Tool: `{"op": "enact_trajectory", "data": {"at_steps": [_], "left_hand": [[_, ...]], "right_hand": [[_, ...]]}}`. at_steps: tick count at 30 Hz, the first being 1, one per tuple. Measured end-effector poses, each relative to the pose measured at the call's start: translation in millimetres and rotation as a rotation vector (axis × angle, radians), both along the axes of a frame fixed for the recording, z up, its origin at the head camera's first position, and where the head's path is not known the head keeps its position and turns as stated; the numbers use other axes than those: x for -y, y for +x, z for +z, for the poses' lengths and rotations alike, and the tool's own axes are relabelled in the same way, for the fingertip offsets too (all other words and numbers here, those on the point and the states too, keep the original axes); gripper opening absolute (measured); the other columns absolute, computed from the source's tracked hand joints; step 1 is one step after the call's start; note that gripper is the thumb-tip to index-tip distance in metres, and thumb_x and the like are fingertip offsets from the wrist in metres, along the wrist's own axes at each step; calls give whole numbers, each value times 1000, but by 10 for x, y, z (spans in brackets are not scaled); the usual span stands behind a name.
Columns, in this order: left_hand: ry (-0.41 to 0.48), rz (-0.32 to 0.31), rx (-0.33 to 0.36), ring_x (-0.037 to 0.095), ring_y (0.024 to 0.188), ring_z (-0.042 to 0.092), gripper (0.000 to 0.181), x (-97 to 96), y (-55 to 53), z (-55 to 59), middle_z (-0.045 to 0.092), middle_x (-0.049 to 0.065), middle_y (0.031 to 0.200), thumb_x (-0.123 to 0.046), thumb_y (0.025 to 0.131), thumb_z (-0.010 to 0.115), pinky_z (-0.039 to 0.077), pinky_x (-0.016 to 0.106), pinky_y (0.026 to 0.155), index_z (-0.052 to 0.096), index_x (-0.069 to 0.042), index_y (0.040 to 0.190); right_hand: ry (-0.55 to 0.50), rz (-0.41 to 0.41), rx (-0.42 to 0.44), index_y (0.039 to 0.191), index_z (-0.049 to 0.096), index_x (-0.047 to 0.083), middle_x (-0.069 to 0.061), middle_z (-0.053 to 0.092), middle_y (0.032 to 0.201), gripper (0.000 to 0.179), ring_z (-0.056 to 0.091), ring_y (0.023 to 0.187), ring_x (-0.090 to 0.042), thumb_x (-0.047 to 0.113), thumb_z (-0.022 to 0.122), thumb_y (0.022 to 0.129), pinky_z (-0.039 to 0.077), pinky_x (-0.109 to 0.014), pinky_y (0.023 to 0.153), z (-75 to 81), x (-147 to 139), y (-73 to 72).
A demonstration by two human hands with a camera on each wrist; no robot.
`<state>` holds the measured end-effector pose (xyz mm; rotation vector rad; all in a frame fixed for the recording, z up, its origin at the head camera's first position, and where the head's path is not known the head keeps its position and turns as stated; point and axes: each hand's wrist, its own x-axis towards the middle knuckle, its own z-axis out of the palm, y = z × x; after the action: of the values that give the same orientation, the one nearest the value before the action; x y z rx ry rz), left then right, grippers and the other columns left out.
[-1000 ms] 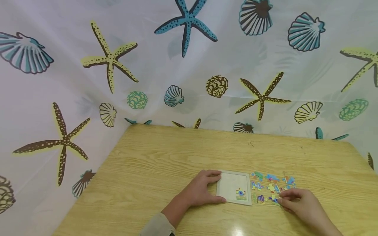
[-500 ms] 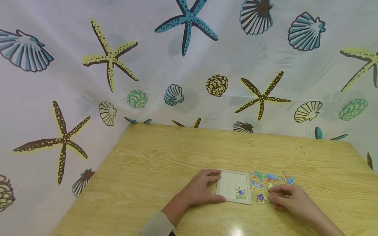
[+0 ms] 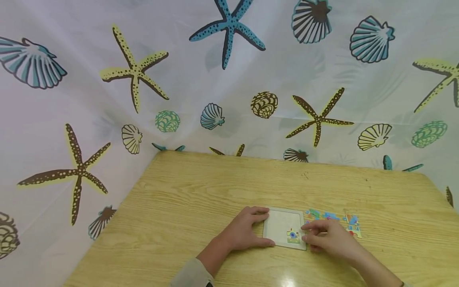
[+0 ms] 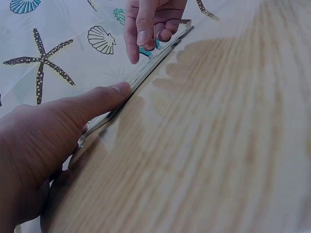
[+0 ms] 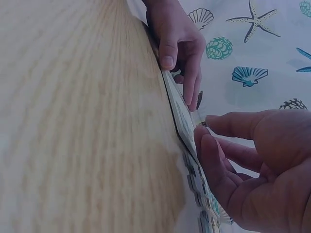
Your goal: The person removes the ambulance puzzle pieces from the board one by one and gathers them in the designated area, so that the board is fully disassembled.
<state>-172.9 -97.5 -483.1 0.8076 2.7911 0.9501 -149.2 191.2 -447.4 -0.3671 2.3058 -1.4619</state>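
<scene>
A pale, square puzzle tray lies on the table in the head view. One colourful jigsaw piece sits in its lower right corner. My left hand grips the tray's left side, thumb at the near edge and fingers at the far edge. Over the right rim is my right hand, thumb and index finger together. The right wrist view shows a small puzzle piece pinched between those fingertips, mostly hidden by them. Several loose pieces lie right of the tray, partly covered by the right hand.
The wood-grain table extends left of and behind the tray. A white curtain printed with starfish and shells hangs along the back and left side.
My right hand has moved left from the loose pieces to the tray's right rim, carrying a puzzle piece. The left hand has stayed on the tray.
</scene>
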Motion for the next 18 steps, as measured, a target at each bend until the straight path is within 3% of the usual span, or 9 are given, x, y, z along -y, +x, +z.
{"op": "enact_trajectory", "data": {"at_steps": [4,11,18], "left_hand": [[-4,1,3,18,139,42,85,7,8,8,47,-9,151,-59,77,80,40,41,114,56,-9,142],[-5,-3,1,19,140,41,85,0,6,-2,47,-10,151,-60,77,79,40,41,114,56,-8,141],[5,2,-8,19,139,42,85,4,0,-13,48,-10,150,-59,77,80,41,41,114,57,-8,141]], "right_hand": [[31,5,-17,121,66,-6,-6,67,83,42,67,70,-15,18,76,88,58,-24,62,-2,125,-38],[75,82,-51,122,63,-9,-4,65,72,44,62,61,-14,13,76,87,52,-21,55,1,217,-55],[134,73,-68,112,64,-3,-5,62,72,37,62,61,-17,13,81,83,51,-25,55,38,266,-52]]}}
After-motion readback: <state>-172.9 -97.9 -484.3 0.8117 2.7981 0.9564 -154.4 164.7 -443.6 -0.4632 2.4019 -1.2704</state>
